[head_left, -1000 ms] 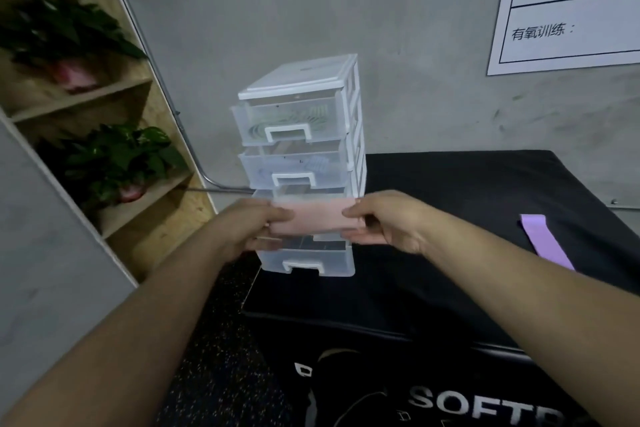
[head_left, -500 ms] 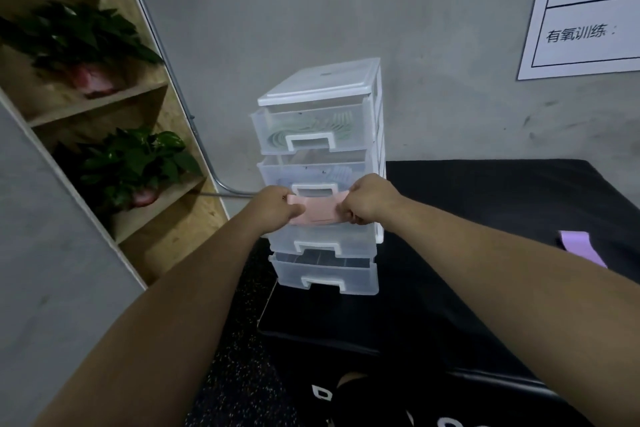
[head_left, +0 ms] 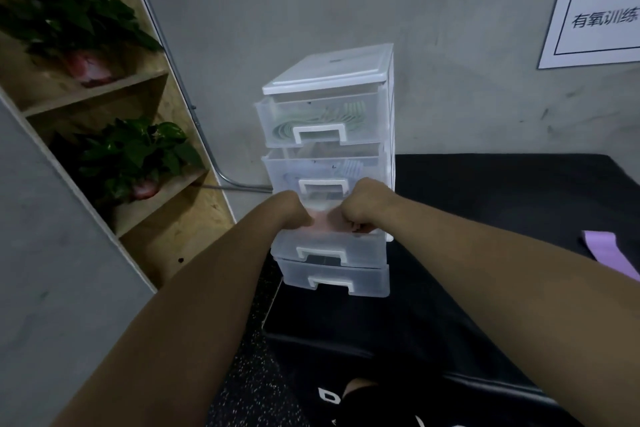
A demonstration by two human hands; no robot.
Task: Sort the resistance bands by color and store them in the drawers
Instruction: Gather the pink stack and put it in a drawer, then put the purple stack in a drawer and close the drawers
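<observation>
A clear plastic drawer unit (head_left: 332, 73) with white handles stands on the left end of a black padded box (head_left: 502, 191). Its top drawer (head_left: 318, 118) holds green bands, the second drawer (head_left: 322, 170) pale bluish ones. My left hand (head_left: 289, 210) and my right hand (head_left: 363, 206) are close together over the pulled-out third drawer (head_left: 329, 248), both gripping a pink resistance band (head_left: 323, 220) that sits down inside it. The fourth drawer (head_left: 334, 279) shows something dark inside. A purple band (head_left: 609, 250) lies on the box at the right.
A wooden shelf (head_left: 104, 87) with two potted plants stands at the left. A white poster (head_left: 602, 3) hangs on the grey wall at the top right. Dark speckled floor lies below the box's front edge.
Both hands carried the pink band forward from in front of the unit and brought its ends together, lowering it into the open third drawer. The view shifted left.
</observation>
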